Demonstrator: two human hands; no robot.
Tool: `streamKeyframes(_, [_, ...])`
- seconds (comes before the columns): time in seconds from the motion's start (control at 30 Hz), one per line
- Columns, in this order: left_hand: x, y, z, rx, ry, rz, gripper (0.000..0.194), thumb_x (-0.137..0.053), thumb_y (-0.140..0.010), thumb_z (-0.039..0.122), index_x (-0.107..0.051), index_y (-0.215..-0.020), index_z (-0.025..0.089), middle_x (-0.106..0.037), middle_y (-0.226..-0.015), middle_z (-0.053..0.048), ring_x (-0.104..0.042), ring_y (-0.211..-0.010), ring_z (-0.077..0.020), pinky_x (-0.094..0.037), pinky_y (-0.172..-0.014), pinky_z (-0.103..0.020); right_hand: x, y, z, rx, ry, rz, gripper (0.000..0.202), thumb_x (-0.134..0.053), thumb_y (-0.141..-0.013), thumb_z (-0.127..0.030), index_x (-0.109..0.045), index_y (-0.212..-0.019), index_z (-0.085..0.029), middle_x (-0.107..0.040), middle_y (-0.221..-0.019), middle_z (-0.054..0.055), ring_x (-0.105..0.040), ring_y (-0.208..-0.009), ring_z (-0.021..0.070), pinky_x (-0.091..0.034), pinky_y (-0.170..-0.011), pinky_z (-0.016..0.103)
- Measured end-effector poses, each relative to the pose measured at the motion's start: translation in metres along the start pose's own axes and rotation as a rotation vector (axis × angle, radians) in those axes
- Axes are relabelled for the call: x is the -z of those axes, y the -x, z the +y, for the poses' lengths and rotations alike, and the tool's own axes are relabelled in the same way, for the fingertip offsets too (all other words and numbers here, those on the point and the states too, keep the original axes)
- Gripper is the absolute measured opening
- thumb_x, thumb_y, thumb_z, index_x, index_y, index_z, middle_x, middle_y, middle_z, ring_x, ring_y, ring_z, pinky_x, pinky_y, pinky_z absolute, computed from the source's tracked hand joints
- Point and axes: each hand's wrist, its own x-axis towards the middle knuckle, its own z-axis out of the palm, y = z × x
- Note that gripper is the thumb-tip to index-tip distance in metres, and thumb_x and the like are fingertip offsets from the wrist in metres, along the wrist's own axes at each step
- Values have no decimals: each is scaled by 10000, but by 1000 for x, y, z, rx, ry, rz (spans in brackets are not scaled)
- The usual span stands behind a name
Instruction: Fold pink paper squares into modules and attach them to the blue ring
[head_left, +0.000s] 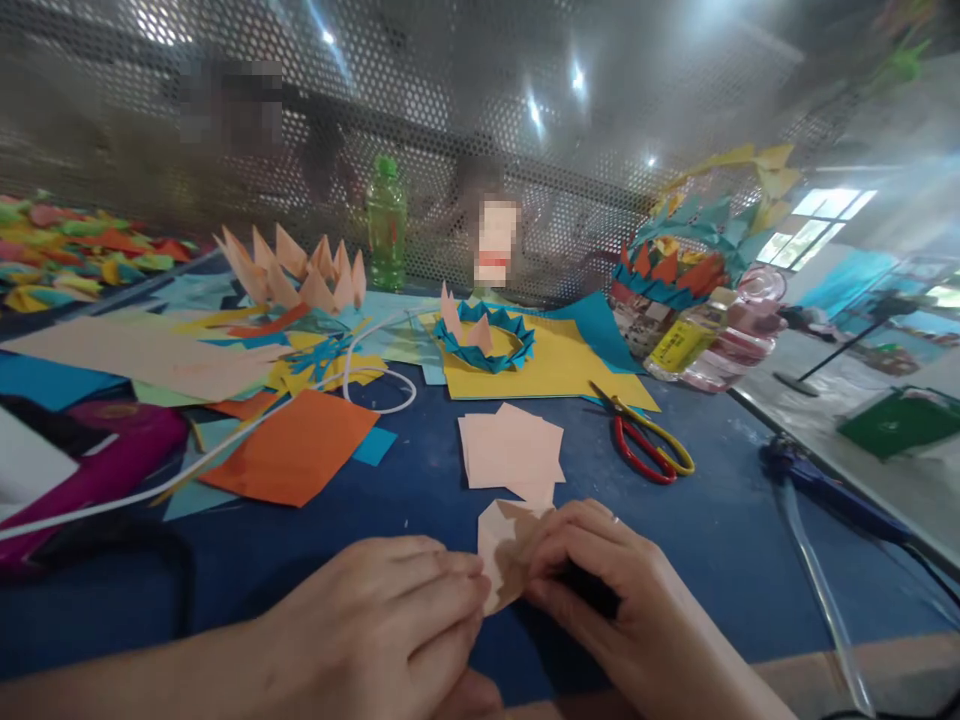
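Peach paper, blue table, perforated panel, window

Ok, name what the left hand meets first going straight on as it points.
Probably the pale pink paper at its fingertips, seemingly touching them; the right hand lies just beyond, exact depth unclear.

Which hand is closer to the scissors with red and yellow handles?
Right. In the picture, the right hand is below and slightly left of the scissors; the left hand is farther left.
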Motion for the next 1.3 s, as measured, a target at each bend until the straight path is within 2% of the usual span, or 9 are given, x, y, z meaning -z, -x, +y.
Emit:
streamKeyframes(0.17, [-6, 3, 1, 30, -23, 44, 360, -437, -992, 283, -740, -819, 194, -774, -890, -42, -693, -838, -168, -549, -789, -240, -5, -1, -3, -11, 60, 58, 126, -603, -899, -217, -593, -788, -276, -668, -816, 15, -629, -777, 181, -511, -685, 320])
streamKeyframes(0.43, [-11, 10, 1, 55, -12, 73, 247, -489, -960, 271, -734, -965, 243, -772, -939, -23, -697, -886, -183, -574, -841, -290, -15, -3, -6, -48, 174, 151, 144, -602, -861, -201, -575, -743, -279, -660, -773, 30, -611, -710, 204, -492, -595, 336])
streamKeyframes(0.57, [-14, 9, 4, 84, -66, 109, 313, -435, -984, 262, -722, -870, 210, -768, -899, -35, -693, -856, -173, -576, -817, -280, -18, -2, -6, -35, 185, 177, 152, -603, -858, -201, -567, -727, -268, -643, -730, 19, -592, -671, 188, -480, -576, 321])
streamKeyframes(0.73, [-12, 1, -4, -4, -107, 201, 308, -425, -993, 225, -676, -815, 201, -748, -811, 13, -679, -765, -118, -546, -748, -215, -17, -1, -8, -88, 239, 105, 139, -588, -875, -173, -572, -754, -238, -639, -777, 7, -584, -724, 169, -473, -662, 305])
streamKeyframes(0.8, [-11, -2, -6, -44, -82, 187, 310, -383, -1010, 216, -668, -891, 188, -740, -792, 24, -667, -730, -105, -522, -701, -196, -16, -1, -10, -104, 248, 80, 135, -586, -877, -157, -569, -762, -226, -638, -794, 0, -579, -745, 160, -463, -690, 298])
streamKeyframes(0.9, [-13, -2, 0, 17, -68, 140, 376, -297, -1039, 241, -660, -947, 204, -726, -753, 34, -655, -710, -108, -500, -683, -202, -15, -2, -10, -96, 238, 87, 135, -596, -878, -163, -551, -763, -218, -631, -798, -7, -570, -753, 152, -450, -685, 283])
streamKeyframes(0.97, [-16, 0, 7, 181, -95, 134, 428, -257, -1049, 256, -661, -912, 230, -708, -716, 39, -659, -747, -124, -498, -739, -228, -15, -2, -10, -88, 233, 94, 140, -599, -883, -173, -541, -763, -215, -626, -795, -10, -565, -748, 147, -446, -682, 277])
streamKeyframes(1.03, [-19, 2, 12, 233, -104, 155, 451, -249, -1050, 268, -662, -869, 244, -695, -701, 43, -652, -741, -130, -491, -743, -242, -15, -2, -10, -81, 233, 101, 140, -597, -885, -173, -534, -766, -214, -624, -795, -11, -560, -742, 145, -445, -685, 278])
streamKeyframes(1.3, [-23, 1, 4, 164, -49, 71, 412, -319, -1028, 263, -676, -822, 245, -691, -722, 45, -634, -726, -138, -470, -710, -260, -15, -1, -10, -95, 232, 119, 154, -611, -852, -130, -519, -768, -219, -628, -825, -12, -564, -787, 156, -448, -709, 287])
